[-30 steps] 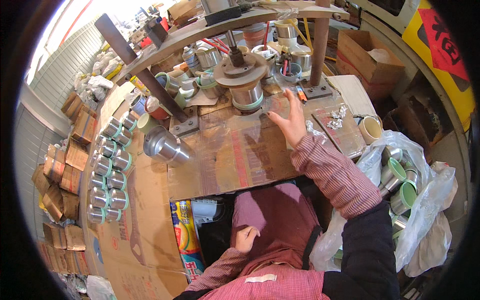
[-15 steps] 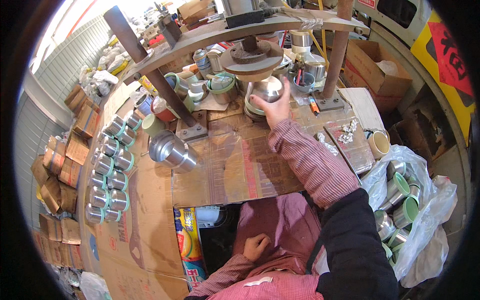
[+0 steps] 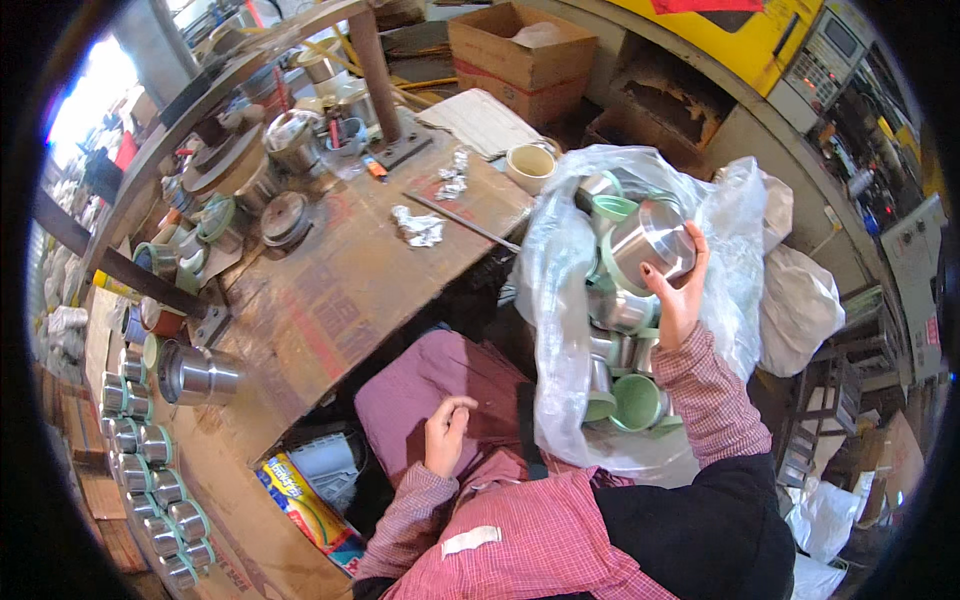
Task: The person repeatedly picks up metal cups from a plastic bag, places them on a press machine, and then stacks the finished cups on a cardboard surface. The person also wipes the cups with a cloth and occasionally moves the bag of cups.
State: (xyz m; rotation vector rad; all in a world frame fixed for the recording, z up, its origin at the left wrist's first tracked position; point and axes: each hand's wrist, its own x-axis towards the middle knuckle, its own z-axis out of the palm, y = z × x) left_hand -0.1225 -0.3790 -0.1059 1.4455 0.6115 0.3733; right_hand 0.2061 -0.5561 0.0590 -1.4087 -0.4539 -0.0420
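Observation:
My right hand point(image 3: 681, 294) grips a shiny steel cup point(image 3: 645, 246) between thumb and fingers. It is over a clear plastic bag point(image 3: 556, 325) at the right. Inside the bag lie several steel cups with pale green insides, such as one green-lined cup point(image 3: 636, 402) near the front. My left hand point(image 3: 447, 436) hovers at my lap, holding nothing, its fingers loosely apart. On the bench, the round die point(image 3: 286, 218) of the press stands bare. A larger steel cylinder point(image 3: 197, 375) stands at the bench's left.
Rows of steel cups with green rims point(image 3: 165, 487) line the left side. The press post point(image 3: 378, 75) rises at the back. A metal rod point(image 3: 455, 220) and crumpled foil point(image 3: 418, 226) lie on the cardboard-covered bench. A cardboard box point(image 3: 520, 62) stands behind, beside a beige cup point(image 3: 530, 166).
My right hand has taken the steel cup off the press die and carried it right, over the bag. The view has turned right. My left hand's fingers have loosened from a curl.

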